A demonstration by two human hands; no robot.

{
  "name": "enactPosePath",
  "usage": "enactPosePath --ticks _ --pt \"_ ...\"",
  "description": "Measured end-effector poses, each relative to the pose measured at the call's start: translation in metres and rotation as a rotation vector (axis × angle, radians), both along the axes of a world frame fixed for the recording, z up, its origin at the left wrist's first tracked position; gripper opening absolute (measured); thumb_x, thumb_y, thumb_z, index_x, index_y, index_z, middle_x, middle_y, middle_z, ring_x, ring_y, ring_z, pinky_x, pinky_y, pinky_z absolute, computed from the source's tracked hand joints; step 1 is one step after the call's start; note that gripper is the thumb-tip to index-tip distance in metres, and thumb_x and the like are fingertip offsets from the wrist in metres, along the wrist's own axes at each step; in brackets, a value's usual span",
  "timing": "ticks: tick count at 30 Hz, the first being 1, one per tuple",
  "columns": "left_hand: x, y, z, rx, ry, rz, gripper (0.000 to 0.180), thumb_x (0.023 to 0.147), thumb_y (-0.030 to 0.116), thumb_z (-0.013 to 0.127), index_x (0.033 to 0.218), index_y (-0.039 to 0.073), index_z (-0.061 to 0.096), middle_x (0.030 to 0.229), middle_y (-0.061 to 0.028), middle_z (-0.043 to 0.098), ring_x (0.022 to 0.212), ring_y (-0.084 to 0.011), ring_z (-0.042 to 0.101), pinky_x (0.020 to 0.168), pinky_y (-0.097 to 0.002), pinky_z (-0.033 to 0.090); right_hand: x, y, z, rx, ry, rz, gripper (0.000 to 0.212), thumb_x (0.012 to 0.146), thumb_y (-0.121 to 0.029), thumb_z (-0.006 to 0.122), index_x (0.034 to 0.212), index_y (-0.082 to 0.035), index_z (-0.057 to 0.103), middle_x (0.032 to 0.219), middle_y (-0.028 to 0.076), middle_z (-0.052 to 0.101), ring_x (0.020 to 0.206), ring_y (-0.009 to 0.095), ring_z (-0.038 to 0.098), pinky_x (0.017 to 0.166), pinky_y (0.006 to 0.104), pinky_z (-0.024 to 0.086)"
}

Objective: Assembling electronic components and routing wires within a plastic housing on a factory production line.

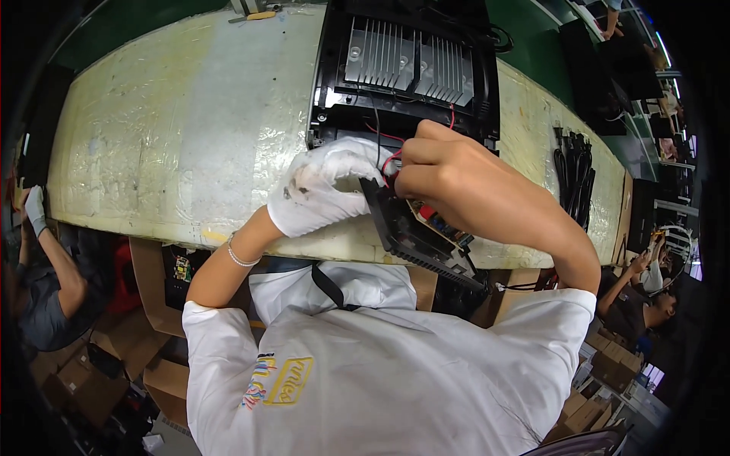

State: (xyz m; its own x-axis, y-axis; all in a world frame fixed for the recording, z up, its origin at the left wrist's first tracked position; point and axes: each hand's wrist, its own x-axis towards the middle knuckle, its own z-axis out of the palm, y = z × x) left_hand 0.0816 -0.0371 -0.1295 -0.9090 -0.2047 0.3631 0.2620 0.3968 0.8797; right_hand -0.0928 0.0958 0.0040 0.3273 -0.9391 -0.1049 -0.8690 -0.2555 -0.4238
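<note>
My left hand point(323, 186), in a stained white glove, is closed on the upper left edge of a black plastic panel point(391, 228). The panel tilts over the table's near edge and carries a circuit board point(437, 224) with a red part on it. My bare right hand point(449, 171) is closed above the board, its fingers curled and the fingertips hidden. A red wire point(391, 161) and a black wire point(378, 125) run between the fingers of my two hands. Just beyond lies an open black housing point(327, 99) with a large silver finned heat sink point(411, 64).
A bundle of black cables point(574, 171) lies on the plastic-covered table point(190, 137) to the right. A tool with a yellow handle point(262, 15) rests at the far edge. Cardboard boxes point(163, 380) stand below on the left. Other people work at both sides.
</note>
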Motion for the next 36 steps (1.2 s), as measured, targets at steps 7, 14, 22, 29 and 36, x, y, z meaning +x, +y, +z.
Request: enactPosePath --ticks 7,14,22,29,36 --pt "0.004 -0.005 0.003 -0.114 0.076 0.015 0.025 0.076 0.017 0.078 0.098 0.01 0.068 0.106 -0.0096 0.067 0.105 -0.0279 0.063 0.09 -0.0361 0.052 -0.008 -0.022 -0.007 -0.155 -0.158 -0.131 0.01 0.08 -0.001 0.067 0.089 -0.002 0.064 0.106 0.011 0.059 0.099 0.029 0.054 0.084 0.0381 0.047" --pt "0.006 -0.004 0.001 -0.008 -0.001 0.02 0.027 0.077 0.02 0.078 0.098 0.007 0.068 0.108 -0.0105 0.066 0.106 -0.0287 0.062 0.09 -0.0358 0.051 -0.008 -0.022 -0.013 -0.041 -0.226 0.027 0.011 0.08 -0.002 0.068 0.088 -0.001 0.061 0.109 0.012 0.057 0.105 0.031 0.052 0.088 0.0387 0.045" --pt "0.006 -0.005 -0.001 -0.109 0.088 -0.032 0.027 0.078 0.018 0.076 0.101 0.005 0.068 0.108 -0.0115 0.066 0.105 -0.0319 0.062 0.09 -0.0391 0.051 -0.004 -0.015 -0.005 0.008 -0.127 0.067 0.021 0.068 0.003 0.07 0.087 0.001 0.061 0.106 0.013 0.055 0.103 0.03 0.052 0.082 0.0373 0.048" --pt "0.019 0.001 0.009 -0.084 -0.07 0.048 0.025 0.081 0.012 0.069 0.104 0.003 0.067 0.113 -0.011 0.064 0.108 -0.0316 0.059 0.096 -0.0392 0.048 0.016 -0.024 0.01 -0.426 -0.065 -0.064 0.029 0.062 0.001 0.065 0.091 0.001 0.062 0.103 0.012 0.055 0.092 0.028 0.053 0.077 0.0339 0.048" --pt "0.011 -0.007 0.01 -0.111 0.061 -0.021 0.023 0.076 0.011 0.072 0.098 0.005 0.067 0.113 -0.0115 0.063 0.106 -0.0292 0.06 0.09 -0.0377 0.051 -0.002 -0.014 -0.008 -0.155 -0.137 0.076 0.027 0.061 0.002 0.065 0.088 0.001 0.063 0.082 0.007 0.054 0.079 0.026 0.048 0.069 0.034 0.045"
